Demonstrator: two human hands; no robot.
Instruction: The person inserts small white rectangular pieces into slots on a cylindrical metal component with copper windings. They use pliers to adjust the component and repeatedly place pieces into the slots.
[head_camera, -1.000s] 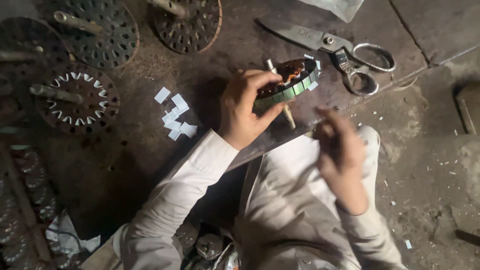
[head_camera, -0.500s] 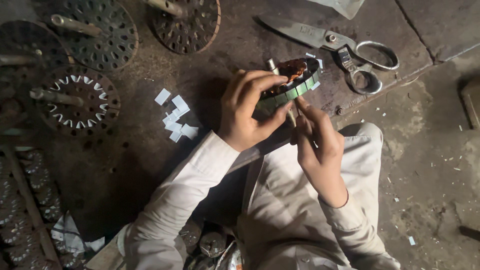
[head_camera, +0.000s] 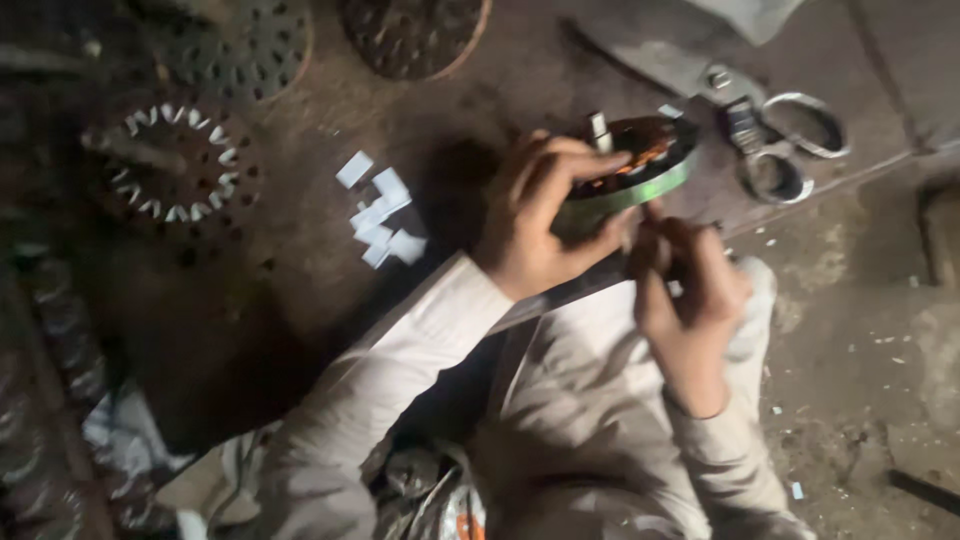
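Above the lap, left hand (head_camera: 540, 215) fingers clamp the stator (head_camera: 640, 165); right hand (head_camera: 690, 290) fingers pinched together.

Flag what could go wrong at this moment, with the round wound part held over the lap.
The left hand alone grips the round wound part in the air; if that grip slips, it may drop onto the lap or floor. The right hand works at its lower edge with fingertips close to the metal rim, so a pinch or scrape seems possible. The small white paper pieces lie loose on the dirty floor and could scatter. The blurred picture hides finer detail.
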